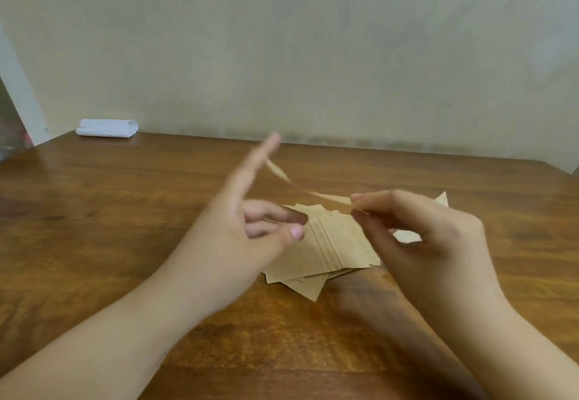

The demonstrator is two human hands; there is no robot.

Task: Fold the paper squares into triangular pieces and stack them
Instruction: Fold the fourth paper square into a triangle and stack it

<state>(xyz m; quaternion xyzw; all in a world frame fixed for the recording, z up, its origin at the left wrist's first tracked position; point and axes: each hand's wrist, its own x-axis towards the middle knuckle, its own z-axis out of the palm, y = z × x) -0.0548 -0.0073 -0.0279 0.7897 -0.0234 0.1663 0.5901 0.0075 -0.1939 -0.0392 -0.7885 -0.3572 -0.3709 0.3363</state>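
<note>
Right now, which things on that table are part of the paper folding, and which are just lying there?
Part of the job:
- paper square, held in the air, pinched by the right hand, left hand at its far end
- pile of brown paper squares
- folded pieces behind the right hand

Just lying about:
- white folded bundle at the table's far left edge

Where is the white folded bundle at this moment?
In the head view, the white folded paper bundle lies at the far-left corner of the brown wooden table, against the wall, well apart from the brown paper squares.

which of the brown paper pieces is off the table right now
The brown paper piece pinched by the right hand, seen edge-on and reaching toward the left hand. The other paper squares lie flat in a pile on the table.
</note>
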